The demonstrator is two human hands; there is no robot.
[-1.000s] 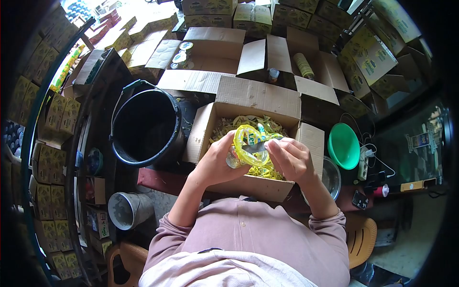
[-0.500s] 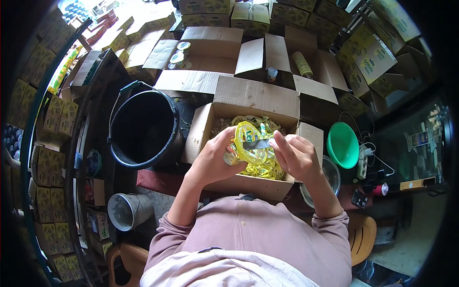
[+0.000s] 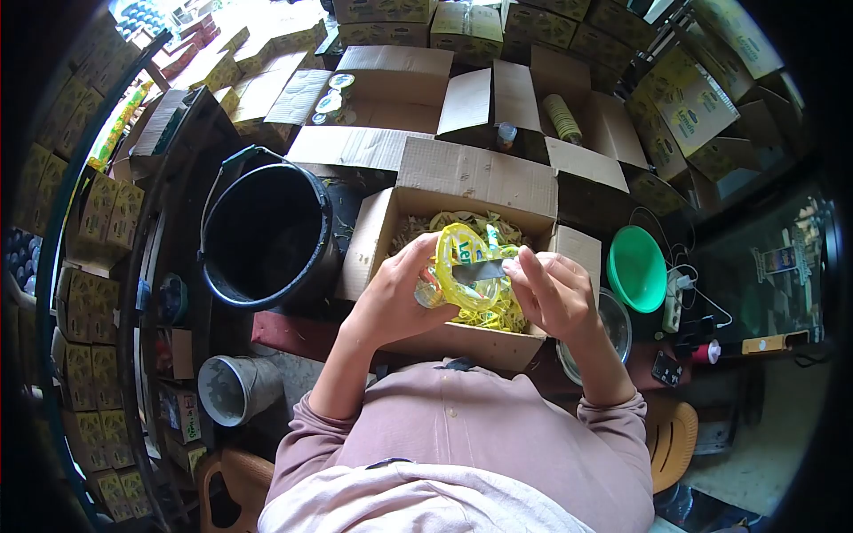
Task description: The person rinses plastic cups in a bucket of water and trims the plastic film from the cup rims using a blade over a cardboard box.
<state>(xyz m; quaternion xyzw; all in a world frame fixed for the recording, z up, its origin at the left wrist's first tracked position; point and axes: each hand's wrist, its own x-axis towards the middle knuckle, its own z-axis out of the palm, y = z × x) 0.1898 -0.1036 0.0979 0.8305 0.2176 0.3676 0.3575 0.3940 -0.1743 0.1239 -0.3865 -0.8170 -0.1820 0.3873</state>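
My left hand (image 3: pixel 393 298) is closed on the edge of a yellow-rimmed, see-through plastic tub (image 3: pixel 446 282), which is tilted towards me with green lettering showing. From the right, my right hand (image 3: pixel 562 293) pinches a flat metal knife blade (image 3: pixel 478 272). The blade lies across the tub's opening; whether its edge touches the plastic I cannot tell. Its handle, if any, is hidden in my fingers. Both hands are above an open cardboard box (image 3: pixel 475 169) holding yellow plastic strips and trimmings (image 3: pixel 508 320).
A black bucket (image 3: pixel 327 222) stands left of the box, with a grey bucket (image 3: pixel 267 391) lower down. A green bowl (image 3: pixel 638 266) and a clear bowl (image 3: pixel 613 333) sit at right. Behind are an open carton (image 3: pixel 400 98) with several round tubs and another with stacked yellow tubs (image 3: pixel 562 120).
The blade has shifted slightly within the tub's opening and shows more of its flat side. My right hand has moved a little; my left hand keeps its hold.
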